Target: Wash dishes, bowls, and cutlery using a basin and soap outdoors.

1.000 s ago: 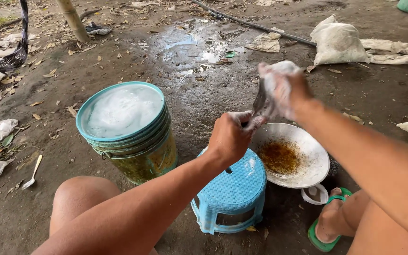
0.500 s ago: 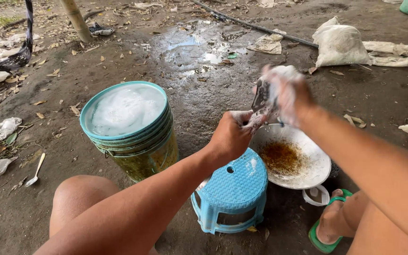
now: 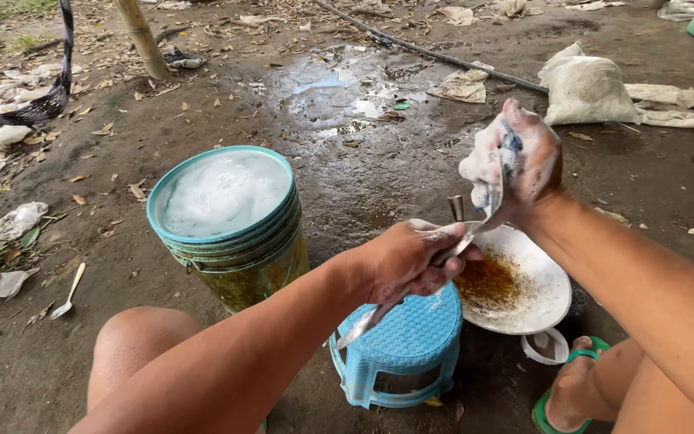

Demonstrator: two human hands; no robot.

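Observation:
My left hand (image 3: 407,264) grips a bundle of metal cutlery (image 3: 369,318) around the middle. The handles slant down and to the left over a small blue plastic stool (image 3: 402,347). My right hand (image 3: 520,159), covered in suds, is closed on a soapy scrubbing pad (image 3: 485,157) pressed against the upper end of the cutlery. Both hands hover above a white plate (image 3: 552,283) with brown greasy residue, which lies on the ground beside the stool.
A teal-rimmed bucket (image 3: 202,251) full of foam stands left of the stool. A small white cup (image 3: 548,345) and my green sandal (image 3: 546,415) are near the plate. A spoon (image 3: 67,294) lies on the dirt at left. White sacks (image 3: 588,87), a pipe (image 3: 435,54) and a puddle (image 3: 339,88) lie farther back.
My left hand has dropped lower and tilted the cutlery so the handles point down-left. My right hand has slid the soapy pad up toward the top end.

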